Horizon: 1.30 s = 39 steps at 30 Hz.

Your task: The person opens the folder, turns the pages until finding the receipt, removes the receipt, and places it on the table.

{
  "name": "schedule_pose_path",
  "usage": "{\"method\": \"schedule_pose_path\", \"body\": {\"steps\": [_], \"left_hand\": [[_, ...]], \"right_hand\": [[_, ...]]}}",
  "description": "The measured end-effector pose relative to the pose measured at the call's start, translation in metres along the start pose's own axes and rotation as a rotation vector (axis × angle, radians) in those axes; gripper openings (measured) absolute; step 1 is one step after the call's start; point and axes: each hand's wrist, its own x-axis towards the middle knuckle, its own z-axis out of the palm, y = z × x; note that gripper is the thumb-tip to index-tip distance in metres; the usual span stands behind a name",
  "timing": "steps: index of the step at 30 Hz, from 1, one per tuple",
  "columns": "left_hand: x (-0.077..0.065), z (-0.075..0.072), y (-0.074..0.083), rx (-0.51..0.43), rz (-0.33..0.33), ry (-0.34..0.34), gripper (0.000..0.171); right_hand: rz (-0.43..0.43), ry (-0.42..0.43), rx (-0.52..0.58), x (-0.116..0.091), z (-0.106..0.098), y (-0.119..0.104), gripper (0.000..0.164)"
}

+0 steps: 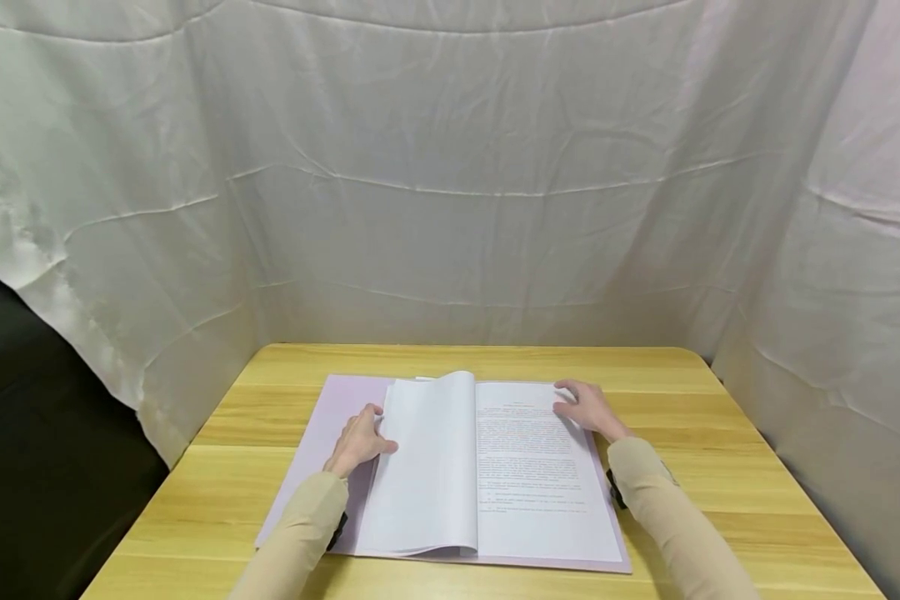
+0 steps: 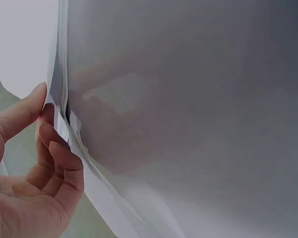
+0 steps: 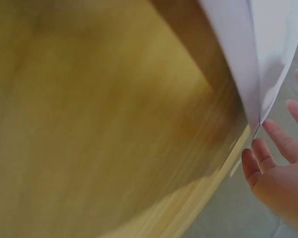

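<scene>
A lilac folder (image 1: 296, 479) lies spread on the table, with a blank white page (image 1: 423, 467) on the left and a printed page (image 1: 532, 467) on the right. Near the spine the left-hand pages (image 2: 198, 124) bulge upward; up close their surface looks glossy and reflects the hand. My left hand (image 1: 358, 443) pinches the outer edge of these pages between thumb and curled fingers. At the printed page's upper right corner is my right hand (image 1: 588, 410), fingers spread and loosely extended. In the right wrist view its fingertips (image 3: 273, 130) are at the folder's corner.
The folder is on a light wooden table (image 1: 217, 467) with rounded far corners. Pale grey curtains (image 1: 495, 208) hang behind and along both sides. Dark fabric (image 1: 37, 442) shows at the lower left. Black bands (image 1: 617, 490) are on the sleeved wrists.
</scene>
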Motion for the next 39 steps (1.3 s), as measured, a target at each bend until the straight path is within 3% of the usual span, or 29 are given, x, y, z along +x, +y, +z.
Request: {"method": "schedule_pose_path", "body": {"steps": [6, 13, 18, 24, 27, 34, 39], "left_hand": [[-0.001, 0.0, -0.001, -0.016, 0.03, 0.01, 0.071], [0.003, 0.004, -0.003, -0.058, 0.076, -0.004, 0.068], [0.006, 0.008, -0.003, -0.105, 0.17, -0.07, 0.061], [0.008, 0.012, -0.004, -0.028, 0.315, -0.193, 0.051], [0.007, 0.012, -0.003, -0.023, 0.307, -0.242, 0.04], [0.005, 0.013, -0.002, -0.046, 0.251, -0.296, 0.053], [0.004, 0.012, -0.003, -0.052, 0.232, -0.3, 0.053]], "right_hand": [[0.048, 0.003, -0.061, 0.005, -0.002, 0.002, 0.052], [0.047, -0.006, -0.032, 0.01, -0.003, 0.002, 0.052], [0.049, -0.023, -0.049, 0.013, -0.005, 0.004, 0.055], [0.065, -0.045, -0.045, 0.018, -0.006, 0.004, 0.057], [0.067, -0.036, -0.039, 0.019, -0.007, 0.003, 0.057], [0.061, 0.034, -0.04, 0.019, -0.007, 0.002, 0.055], [0.115, 0.082, 0.01, 0.02, -0.006, -0.001, 0.051]]}}
